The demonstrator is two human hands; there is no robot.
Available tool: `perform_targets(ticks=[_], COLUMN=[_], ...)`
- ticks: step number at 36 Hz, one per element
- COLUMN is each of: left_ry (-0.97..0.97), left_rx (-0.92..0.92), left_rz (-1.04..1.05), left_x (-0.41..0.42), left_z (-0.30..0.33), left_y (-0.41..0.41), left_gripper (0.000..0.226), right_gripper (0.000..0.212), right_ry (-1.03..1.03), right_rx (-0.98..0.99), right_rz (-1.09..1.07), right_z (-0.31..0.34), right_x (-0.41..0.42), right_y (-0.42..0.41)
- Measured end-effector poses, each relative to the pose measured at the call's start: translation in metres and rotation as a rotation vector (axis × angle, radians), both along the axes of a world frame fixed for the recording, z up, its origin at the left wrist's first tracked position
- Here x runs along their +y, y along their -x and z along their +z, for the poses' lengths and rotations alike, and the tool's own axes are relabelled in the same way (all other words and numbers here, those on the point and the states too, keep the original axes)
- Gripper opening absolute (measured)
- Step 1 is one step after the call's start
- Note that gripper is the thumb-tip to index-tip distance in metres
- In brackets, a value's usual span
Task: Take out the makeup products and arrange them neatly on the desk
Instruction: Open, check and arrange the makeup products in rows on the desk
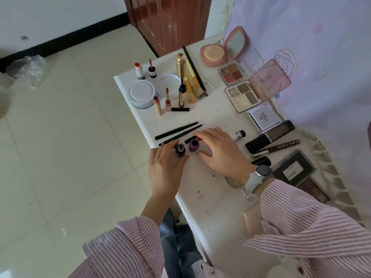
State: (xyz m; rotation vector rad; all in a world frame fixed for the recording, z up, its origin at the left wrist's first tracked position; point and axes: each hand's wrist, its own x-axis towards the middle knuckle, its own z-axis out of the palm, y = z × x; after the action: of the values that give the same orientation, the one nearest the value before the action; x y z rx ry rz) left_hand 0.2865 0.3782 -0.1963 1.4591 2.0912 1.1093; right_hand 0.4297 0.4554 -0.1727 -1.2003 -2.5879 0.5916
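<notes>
My left hand grips a small dark bottle standing at the front edge of the white desk. Right beside it stands a purple cap, and my right hand arches over it, fingertips touching its top and thumb resting on the desk. Two black pencils lie just behind the hands. Farther back stand two lip tubes, a gold mascara and two small red-topped bottles.
Open eyeshadow palettes, a pink powder compact and dark boxes line the desk's right side along a lilac cloth wall. Two round white lids sit at the back left. Tiled floor lies left of the desk; a brown door stands behind.
</notes>
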Motion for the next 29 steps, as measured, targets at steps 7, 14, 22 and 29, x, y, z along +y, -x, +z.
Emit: perform_targets(ticks=[7,14,22,29], left_ry=[0.03,-0.036,-0.134,-0.123], left_rx=[0.006,0.048,0.095,-0.034], left_rz=[0.01,0.022,0.004,-0.203], left_x=[-0.021,-0.031,-0.033,-0.032], left_z=[-0.004,-0.001,0.013,0.036], left_y=[-0.006,-0.004,-0.004,-0.022], left_gripper=[0.063,0.048,0.037,0.041], right_gripper=[0.028,0.036,0.027,0.016], right_ry=[-0.208,-0.051,-0.103,0.472], right_rx=[-0.205,-0.421,-0.424,0.09], right_rz=[-0.021,-0.064,-0.085,-0.153], right_z=[0.018,0.016,0.013,0.065], right_x=[0.015,0.035,0.036,0.004], right_y=[-0.046,-0.064,-0.062,-0.05])
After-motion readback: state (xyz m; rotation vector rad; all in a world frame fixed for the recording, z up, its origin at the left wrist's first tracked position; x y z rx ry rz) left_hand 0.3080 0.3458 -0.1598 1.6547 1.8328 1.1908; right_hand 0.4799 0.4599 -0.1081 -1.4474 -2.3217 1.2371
